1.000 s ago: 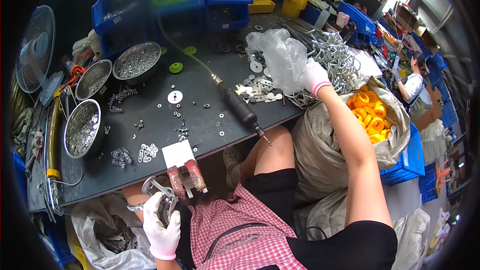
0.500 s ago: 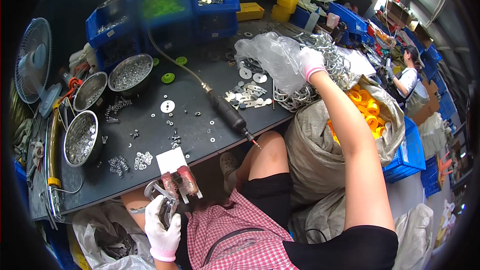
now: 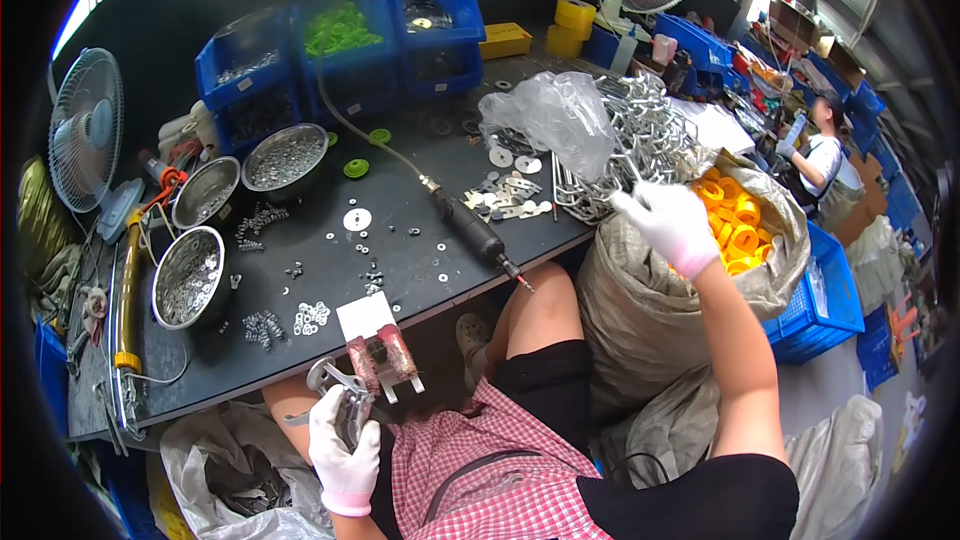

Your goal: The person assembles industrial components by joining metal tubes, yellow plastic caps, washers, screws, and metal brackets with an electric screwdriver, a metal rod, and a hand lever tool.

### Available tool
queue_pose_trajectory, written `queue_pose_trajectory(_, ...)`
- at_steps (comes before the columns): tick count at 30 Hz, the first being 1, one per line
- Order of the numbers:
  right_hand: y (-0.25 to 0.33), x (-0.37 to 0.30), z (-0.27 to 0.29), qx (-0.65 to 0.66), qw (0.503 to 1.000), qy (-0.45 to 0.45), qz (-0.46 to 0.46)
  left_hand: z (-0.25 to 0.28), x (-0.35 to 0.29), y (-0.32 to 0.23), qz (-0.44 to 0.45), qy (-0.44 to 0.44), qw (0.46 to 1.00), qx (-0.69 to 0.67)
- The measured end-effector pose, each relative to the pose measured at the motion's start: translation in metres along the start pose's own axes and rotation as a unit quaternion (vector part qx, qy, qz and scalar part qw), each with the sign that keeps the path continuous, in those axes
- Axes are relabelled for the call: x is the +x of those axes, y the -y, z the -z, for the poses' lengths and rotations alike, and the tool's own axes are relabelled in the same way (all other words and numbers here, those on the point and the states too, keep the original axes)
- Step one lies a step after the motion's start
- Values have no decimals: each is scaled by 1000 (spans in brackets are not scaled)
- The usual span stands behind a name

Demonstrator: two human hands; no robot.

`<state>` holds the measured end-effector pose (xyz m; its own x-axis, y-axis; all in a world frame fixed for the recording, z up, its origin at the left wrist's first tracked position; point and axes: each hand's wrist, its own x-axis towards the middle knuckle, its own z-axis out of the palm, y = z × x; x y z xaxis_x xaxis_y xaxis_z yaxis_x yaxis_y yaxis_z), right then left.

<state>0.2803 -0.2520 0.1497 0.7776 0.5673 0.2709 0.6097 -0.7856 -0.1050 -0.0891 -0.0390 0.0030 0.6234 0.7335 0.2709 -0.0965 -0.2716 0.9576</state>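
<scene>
My left hand point(image 3: 345, 455), in a white glove with a pink cuff, is closed around a grey metal fitting point(image 3: 355, 405) with a round end. It is beside a small fixture point(image 3: 368, 318) with a white plate and two reddish worn blocks at the table's edge. My right hand point(image 3: 672, 225), gloved the same, is in the air by the rim of a woven sack point(image 3: 625, 280) of yellow plastic rings point(image 3: 742, 230). Its fingers are pinched together; what they hold, if anything, I cannot make out. Just beyond it lies a heap of bent metal rods point(image 3: 650, 135).
A power screwdriver point(image 3: 468, 225) hangs on its hose over the table's front edge. Steel bowls point(image 3: 190, 278) of small parts, springs point(image 3: 264, 330), nuts and washers lie to the left. Blue bins point(image 3: 345, 65) stand behind. A person point(image 3: 825, 155) is at the right.
My right hand has drawn back from the plastic bag and metal rods toward the sack. My left hand keeps its hold on the metal fitting. The whole view has shifted slightly.
</scene>
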Motion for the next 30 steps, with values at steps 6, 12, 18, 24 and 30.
queue_pose_trajectory(6, -19, -96, -41, 632, 754, 138, -115, -9, 12, 1, 10, -13, 999, -38)
queue_pose_trajectory(12, -48, 19, -103, 915, 360, -20, -182, -15, 15, -9, 3, -1, 1000, -30)
queue_pose_trajectory(18, -12, 13, -114, 925, 326, 1, -197, -27, 12, -22, -4, -12, 1000, -18)
queue_pose_trajectory(24, 103, -189, -127, 906, 354, -128, -195, -44, 25, -30, 8, 14, 1000, -22)
queue_pose_trajectory(30, 115, -192, -143, 863, 484, -67, -128, -36, 36, -37, 4, 13, 998, -61)
